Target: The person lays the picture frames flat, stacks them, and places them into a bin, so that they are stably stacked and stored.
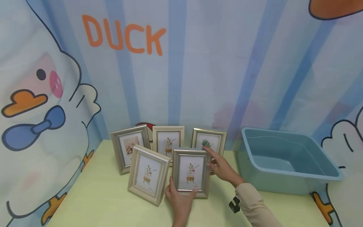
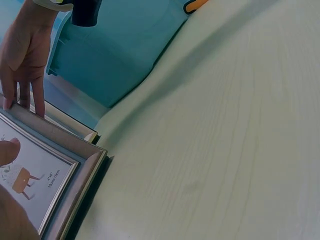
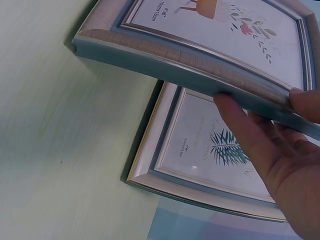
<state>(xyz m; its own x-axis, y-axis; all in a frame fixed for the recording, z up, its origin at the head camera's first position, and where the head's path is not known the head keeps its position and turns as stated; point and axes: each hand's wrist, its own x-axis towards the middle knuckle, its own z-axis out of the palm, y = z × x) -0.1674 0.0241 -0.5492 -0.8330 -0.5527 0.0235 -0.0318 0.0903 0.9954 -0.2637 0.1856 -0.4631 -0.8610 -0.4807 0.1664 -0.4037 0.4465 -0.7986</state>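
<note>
A silver-grey picture frame (image 1: 190,173) with a potted-plant print stands tilted back at the front. My left hand (image 1: 180,201) grips its lower left corner, thumb over the front. On the right edge, my right hand (image 1: 224,168) pinches it; the right wrist view shows the thumb on the face and fingers (image 3: 245,130) against the side. Just behind is a gold-edged frame (image 1: 210,138) with a green leaf print, partly covered by the right hand. To the left stand a cream frame (image 1: 148,175), a silver frame (image 1: 131,146) and, farther back, another cream frame (image 1: 168,142).
A blue-green plastic tub (image 1: 289,181) sits on the right of the pale yellow-green table (image 1: 93,195). Behind the table hangs a striped blue cloth (image 1: 204,78) with duck drawings and lettering. A black wrist-mounted piece (image 1: 234,205) shows by the right sleeve.
</note>
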